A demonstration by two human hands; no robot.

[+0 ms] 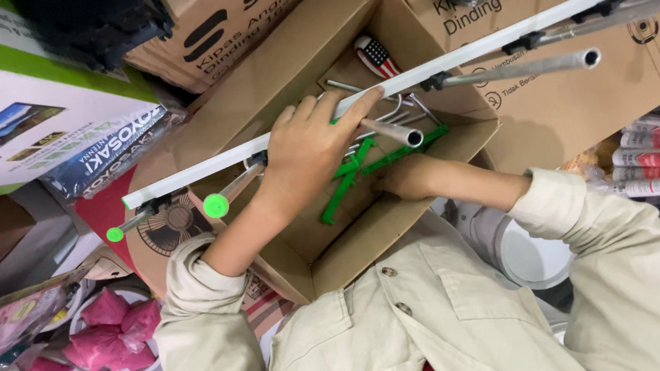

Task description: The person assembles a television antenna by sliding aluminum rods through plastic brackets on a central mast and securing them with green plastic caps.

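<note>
Gripping the white antenna boom [448,60] with curled fingers, the left hand [304,143] hovers above the open cardboard box [295,57] (right hand [412,176] inside, fingers hidden).

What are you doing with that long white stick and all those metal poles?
A person in a beige shirt holds a long white antenna boom across an open cardboard box. The left hand grips the boom where metal rods clip on. The right hand reaches into the box among green plastic pieces and loose rods.
</note>
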